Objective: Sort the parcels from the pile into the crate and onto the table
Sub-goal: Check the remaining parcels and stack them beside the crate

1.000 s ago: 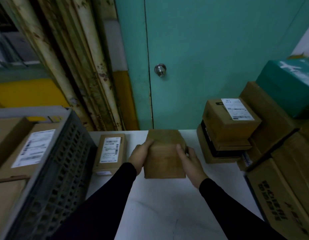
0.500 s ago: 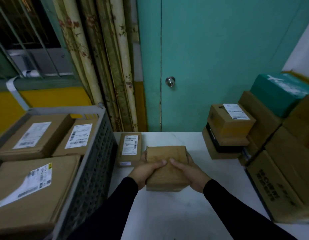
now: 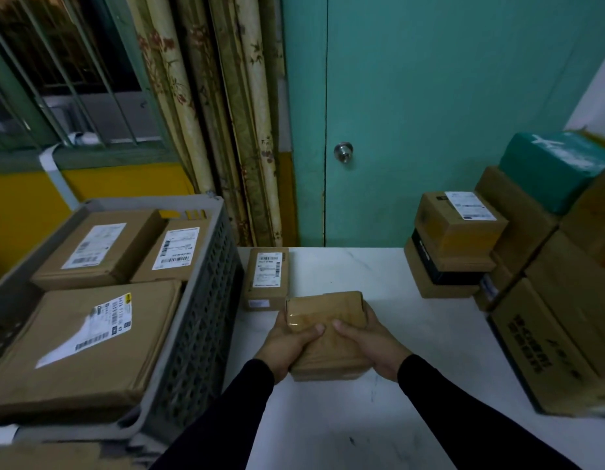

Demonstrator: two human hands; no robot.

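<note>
Both hands were on the same brown parcel (image 3: pixel 328 337), one on each side. My left hand (image 3: pixel 283 347) had its thumb laid across the top and the fingers curled around the left edge; my right hand (image 3: pixel 372 344) mirrored that, thumb on top, fingers wrapped over the far right corner. So a full two-handed grip, clamped on the parcel, nothing loose. The parcel's near bottom edge looked down on the white tabletop (image 3: pixel 413 418), though I couldn't tell if the far end was fully resting or tipped up a bit.

Just beyond it, close to its far left corner, sat a smaller labelled box (image 3: pixel 266 278), lying flat beside the grey crate (image 3: pixel 206 320). The crate took up the whole left side, its slotted wall right along the tabletop's left edge, with three labelled parcels (image 3: pixel 91 337) already in it, pretty much filling it.

Off to the right was the pile (image 3: pixel 531 266): stacked cartons, a teal one on top, and a big printed carton (image 3: pixel 548 354) running along the right edge. Between the pile and my right hand was a decent strip of bare tabletop, plus open room toward me and toward the teal door (image 3: pixel 430 113) behind.
</note>
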